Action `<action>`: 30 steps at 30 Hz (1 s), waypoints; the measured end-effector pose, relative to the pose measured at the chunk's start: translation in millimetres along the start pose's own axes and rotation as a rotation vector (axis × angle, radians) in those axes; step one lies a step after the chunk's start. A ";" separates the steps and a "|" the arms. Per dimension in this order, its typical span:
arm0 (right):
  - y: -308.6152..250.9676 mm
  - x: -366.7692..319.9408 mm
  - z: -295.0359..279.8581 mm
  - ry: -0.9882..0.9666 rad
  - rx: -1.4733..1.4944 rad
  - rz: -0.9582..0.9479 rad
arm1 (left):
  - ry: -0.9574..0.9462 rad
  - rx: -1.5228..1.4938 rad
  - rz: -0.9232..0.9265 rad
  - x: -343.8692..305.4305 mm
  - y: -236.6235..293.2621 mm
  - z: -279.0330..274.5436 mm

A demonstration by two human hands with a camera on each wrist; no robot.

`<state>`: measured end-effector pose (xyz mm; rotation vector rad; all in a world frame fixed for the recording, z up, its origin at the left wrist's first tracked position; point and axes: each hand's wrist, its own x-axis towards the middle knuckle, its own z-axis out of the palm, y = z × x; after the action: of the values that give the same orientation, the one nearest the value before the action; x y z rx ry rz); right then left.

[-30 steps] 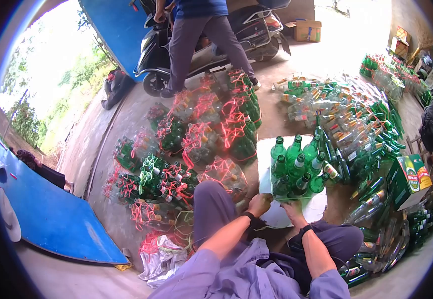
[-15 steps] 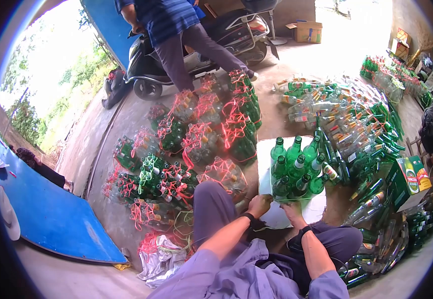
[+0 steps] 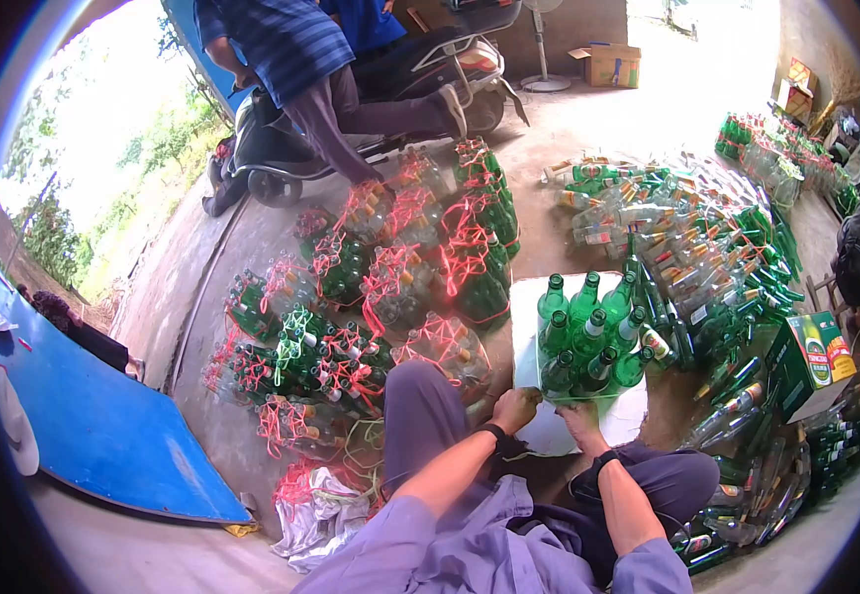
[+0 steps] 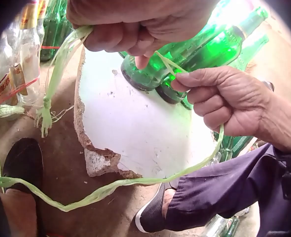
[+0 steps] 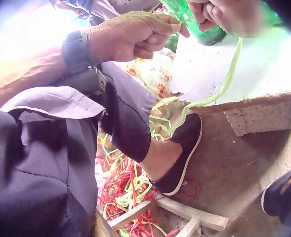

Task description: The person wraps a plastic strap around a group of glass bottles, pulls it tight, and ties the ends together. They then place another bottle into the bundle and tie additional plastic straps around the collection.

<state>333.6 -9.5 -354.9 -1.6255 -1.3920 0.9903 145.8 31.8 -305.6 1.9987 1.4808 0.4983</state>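
Gripping green twine (image 4: 121, 183) in both hands (image 4: 234, 101) beside bottles (image 3: 580, 315)

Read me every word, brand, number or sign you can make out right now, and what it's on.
"TSINGTAO": green carton, right side of the head view; small, but seems to read so.
Label on a clear bottle, left wrist view: too blurred.
Faint raised marks on a green bottle: too blurred.
Print on the cardboard box: too small.

Small lettering, probably "TSINGTAO" though blurred, on the printed face of the green carton (image 3: 808, 366).
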 end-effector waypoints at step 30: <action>-8.9 -4.8 -4.7 0.024 0.027 0.022 | 0.003 0.030 -0.030 1.9 4.7 -6.4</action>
<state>333.9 -13.5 -344.5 -1.6312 -1.3420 0.9943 145.9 34.1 -297.7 1.9967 1.5262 0.4691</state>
